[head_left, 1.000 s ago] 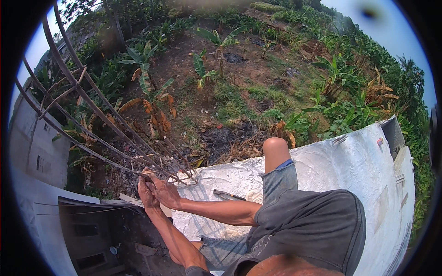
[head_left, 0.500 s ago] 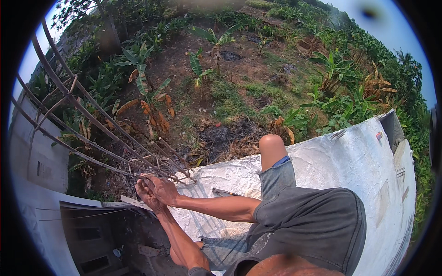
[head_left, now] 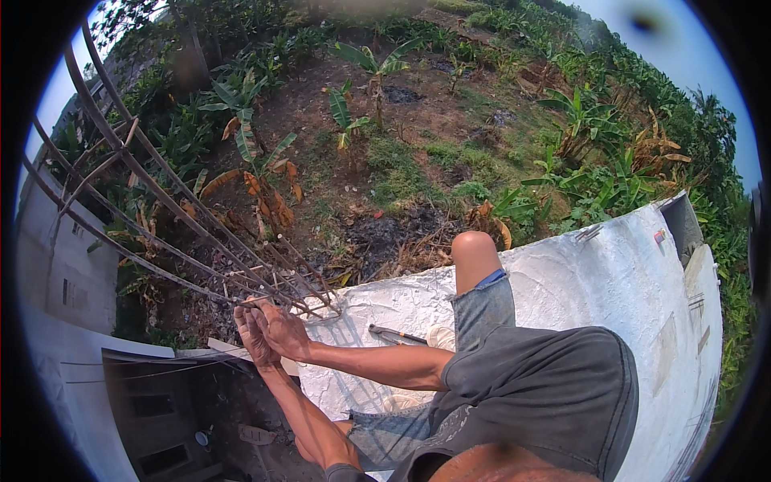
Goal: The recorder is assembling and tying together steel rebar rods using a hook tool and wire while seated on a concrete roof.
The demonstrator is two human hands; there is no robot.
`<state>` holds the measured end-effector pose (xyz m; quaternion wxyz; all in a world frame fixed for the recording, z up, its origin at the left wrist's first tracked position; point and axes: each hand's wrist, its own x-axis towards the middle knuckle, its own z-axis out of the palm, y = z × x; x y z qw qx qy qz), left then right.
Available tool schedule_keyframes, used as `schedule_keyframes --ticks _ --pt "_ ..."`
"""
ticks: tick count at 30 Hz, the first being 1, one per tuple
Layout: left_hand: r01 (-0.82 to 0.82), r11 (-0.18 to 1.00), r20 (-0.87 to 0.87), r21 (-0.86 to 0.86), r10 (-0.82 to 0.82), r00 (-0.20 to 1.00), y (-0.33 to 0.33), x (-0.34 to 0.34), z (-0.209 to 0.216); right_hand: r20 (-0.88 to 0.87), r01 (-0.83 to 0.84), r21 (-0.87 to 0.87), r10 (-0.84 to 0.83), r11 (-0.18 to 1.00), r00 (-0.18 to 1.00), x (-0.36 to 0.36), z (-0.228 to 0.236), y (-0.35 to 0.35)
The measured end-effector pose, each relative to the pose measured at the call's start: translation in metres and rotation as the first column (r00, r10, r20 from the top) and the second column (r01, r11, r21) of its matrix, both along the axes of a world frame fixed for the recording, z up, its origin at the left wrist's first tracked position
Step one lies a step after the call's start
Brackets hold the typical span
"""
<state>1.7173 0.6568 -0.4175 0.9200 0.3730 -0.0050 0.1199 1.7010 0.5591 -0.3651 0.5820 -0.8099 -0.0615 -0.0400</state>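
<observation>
We see the broad white slab (head_left: pixel 578 269), spreading from three to seven o'clock. The long metal rods (head_left: pixel 154 183) lean from ten o'clock down to our hands. At eight o'clock, our left hand (head_left: pixel 255 337) and right hand (head_left: pixel 287 332) press together beside these rods; what the fingers pinch, we cannot tell. The pincer tool (head_left: pixel 408 336) lies at six o'clock.

Outdoor bldg site, up on an unfinished struct.: rough white conc. slab (head_left: pixel 586 269) from ctr to 4 o'clock, bare rebar (head_left: pixel 148 178) jutting up at 10, pliers (head_left: pixel 404 335) lying at 6 nr ctr. Grey bldg wall (head_left: pixel 88 277) at 9, dark lower lvl (head_left: pixel 193 394) at 8. Beyond slab edge, banana plants (head_left: pixel 377 74) & scrub (head_left: pixel 397 165), 11 to 2.
</observation>
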Motion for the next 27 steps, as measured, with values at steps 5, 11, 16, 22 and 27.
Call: schedule_keyframes --ticks 5,11,16,22,27 --pt "0.136 0.988 -0.062 0.077 -0.131 0.989 0.013 0.000 0.004 -0.075 -0.044 -0.062 0.040 0.997 0.996 -0.016 0.013 -0.008" --pt "0.206 0.963 -0.063 0.173 -0.198 0.978 0.010 0.013 -0.007 0.239 0.026 -0.112 0.001 0.993 0.971 -0.002 -0.007 -0.016" --pt "0.141 0.962 -0.061 0.234 -0.130 0.990 0.015 0.006 -0.009 0.080 0.020 0.013 -0.021 1.000 0.997 -0.003 -0.008 -0.009" --pt "0.183 0.925 -0.116 0.334 -0.153 0.981 -0.005 0.004 0.015 0.290 0.372 0.121 -0.391 0.920 0.873 0.001 -0.012 0.009" --pt "0.247 0.908 -0.174 0.338 -0.198 0.965 0.007 0.004 0.015 -0.309 0.195 0.596 -0.002 0.779 0.951 0.019 -0.014 -0.006"
